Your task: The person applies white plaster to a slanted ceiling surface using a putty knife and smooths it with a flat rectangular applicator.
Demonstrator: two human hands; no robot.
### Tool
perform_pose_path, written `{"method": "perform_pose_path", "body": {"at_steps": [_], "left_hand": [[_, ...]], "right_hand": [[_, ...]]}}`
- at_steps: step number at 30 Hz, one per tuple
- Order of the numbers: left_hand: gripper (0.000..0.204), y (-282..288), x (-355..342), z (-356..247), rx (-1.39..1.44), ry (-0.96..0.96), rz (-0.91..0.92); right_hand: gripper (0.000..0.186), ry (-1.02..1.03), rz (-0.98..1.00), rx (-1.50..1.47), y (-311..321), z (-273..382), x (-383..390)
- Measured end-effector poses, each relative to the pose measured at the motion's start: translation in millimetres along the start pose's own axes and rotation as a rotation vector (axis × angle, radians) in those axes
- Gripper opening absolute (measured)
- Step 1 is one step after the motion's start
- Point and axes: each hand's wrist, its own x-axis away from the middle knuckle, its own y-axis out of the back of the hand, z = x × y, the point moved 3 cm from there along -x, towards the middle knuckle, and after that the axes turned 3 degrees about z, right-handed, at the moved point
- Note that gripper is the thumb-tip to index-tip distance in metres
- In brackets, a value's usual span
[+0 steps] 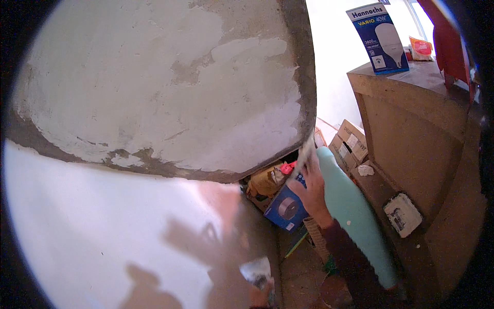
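Observation:
My right hand [310, 189], in a dark sleeve, reaches up beside the lower corner of a patchily plastered block [170, 87], its fingers curled around a pale, narrow tool [307, 152] that is blurred at the block's edge. My left hand [259, 292] is low at the bottom centre, gripping a metal scraper with a wide blade [253, 269] near the white wall [103, 211]. Below the block are a yellowish bag [262, 183], a pink item [286, 168] and a blue printed box [288, 206]. A mint-green rolled or padded thing [350, 216] lies beside my right forearm.
A wooden cabinet [411, 129] stands on the right, carrying a blue bulb box [378, 41], a small red-and-white packet [421, 47] and a red object [447, 51]. A cardboard box [350, 144] and a putty-smeared tray [402, 215] are lower down. Shadows fall on the white wall.

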Motion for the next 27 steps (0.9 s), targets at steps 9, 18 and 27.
{"method": "perform_pose_path", "body": {"at_steps": [9,18,27], "left_hand": [[0.042,-12.1,152.5,199.8,0.187,0.252,-0.246],[0.029,-2.3,200.4,209.4,0.159,0.545,-0.268],[0.031,8.8,199.3,137.4,0.448,0.533,-0.235]], "right_hand": [[0.101,0.538,-0.288,0.609,-43.5,-0.3,-164.3],[0.098,0.704,-0.36,0.832,-60.7,-6.8,-227.0],[0.096,0.538,-0.373,0.992,-43.6,-29.6,-216.0]]}}
